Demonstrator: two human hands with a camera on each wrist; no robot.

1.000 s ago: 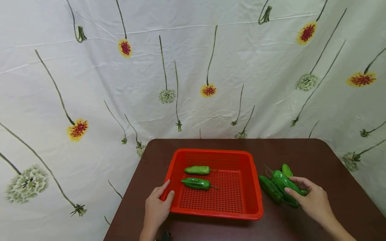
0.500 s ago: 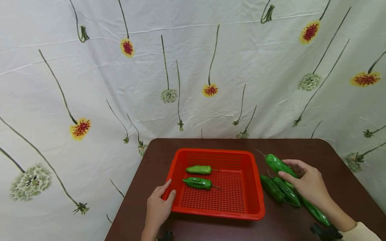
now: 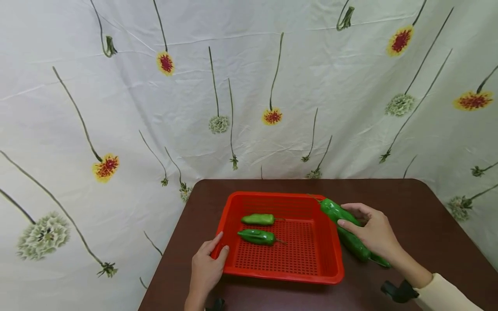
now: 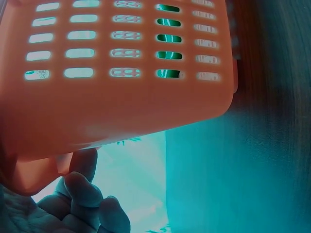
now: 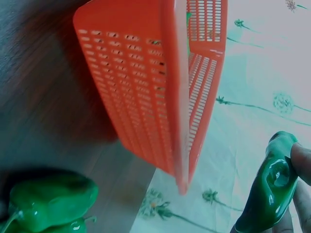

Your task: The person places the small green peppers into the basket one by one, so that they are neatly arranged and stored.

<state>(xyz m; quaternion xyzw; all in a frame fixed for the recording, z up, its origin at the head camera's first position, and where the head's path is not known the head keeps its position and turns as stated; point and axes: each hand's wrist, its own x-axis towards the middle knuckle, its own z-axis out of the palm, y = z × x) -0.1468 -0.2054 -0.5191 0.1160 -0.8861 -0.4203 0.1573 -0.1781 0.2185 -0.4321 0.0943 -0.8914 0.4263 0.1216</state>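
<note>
In the head view a red basket [image 3: 288,276] holds two green peppers, one [image 3: 258,219] above the other [image 3: 256,237]. My left hand [image 3: 207,267] grips the basket's left rim, thumb on the inner side; in the left wrist view its curled fingers [image 4: 85,189] are at the rim. My right hand [image 3: 373,233] pinches a long green pepper [image 3: 333,210] between thumb and fingers, its stem end over the basket's right rim. The right wrist view shows that pepper [image 5: 272,189] too. Beneath the right hand lie other green peppers [image 3: 353,245], partly hidden.
A dark brown table [image 3: 412,203] carries the basket and the loose peppers [image 5: 53,199]. Behind it hangs a pale cloth [image 3: 249,99] with printed flowers. A black device [image 3: 400,291] is on the right wrist, beside a cream sleeve [image 3: 443,293].
My right hand has lifted a pepper off the pile and moved it left to the basket's right rim. The left hand keeps its grip on the basket, which has hardly moved.
</note>
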